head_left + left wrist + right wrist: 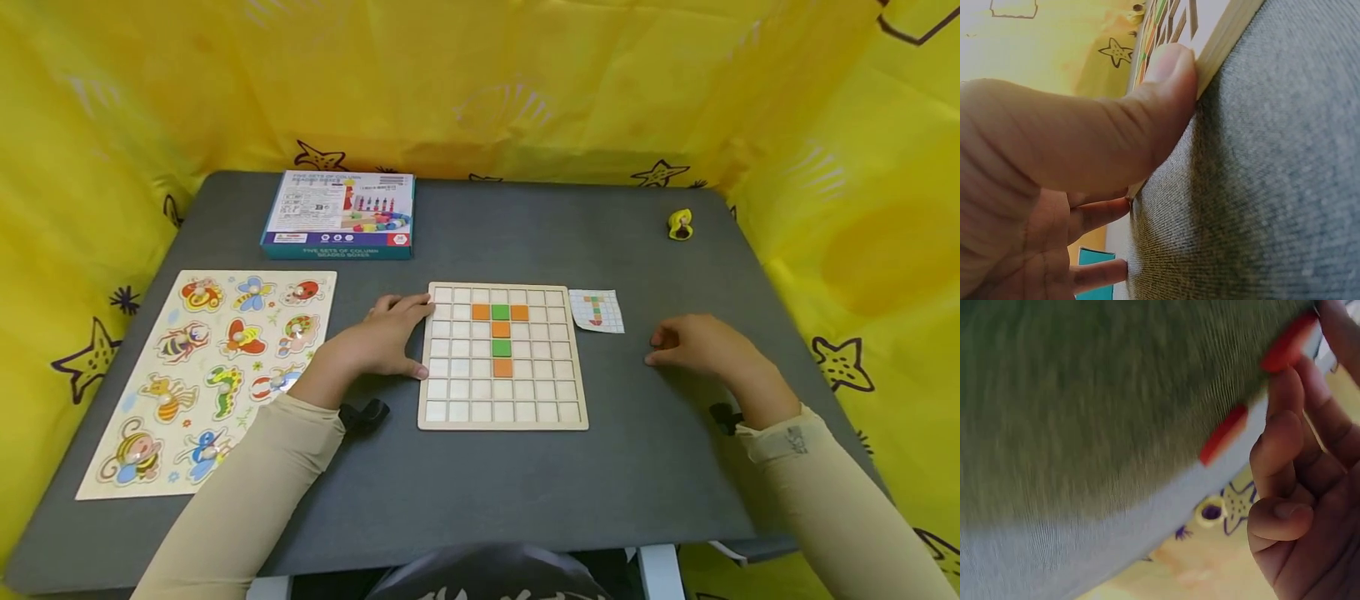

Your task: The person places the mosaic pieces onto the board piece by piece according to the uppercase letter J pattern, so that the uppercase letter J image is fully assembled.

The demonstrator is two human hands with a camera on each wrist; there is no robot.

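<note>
A square wooden grid board [502, 424] lies on the table with orange tiles [502, 367] and green tiles [500, 348] set in a T shape. My left hand [381, 340] rests at its left side, thumb [1169, 72] against the board's edge and fingers spread toward the far corner. Off to the right of the board, my right hand [697, 346] is low over the table. In the right wrist view its fingertips pinch a small red piece [1291, 340]. A second red piece [1224, 434] lies near those fingers. Both red pieces are hidden in the head view.
A paper pattern card [597, 311] touches the board's right side. An insect picture puzzle [202, 383] lies at left, partly under the left forearm. Behind it sits a boxed toy set [339, 215]. One small yellow object [680, 225] stands far right.
</note>
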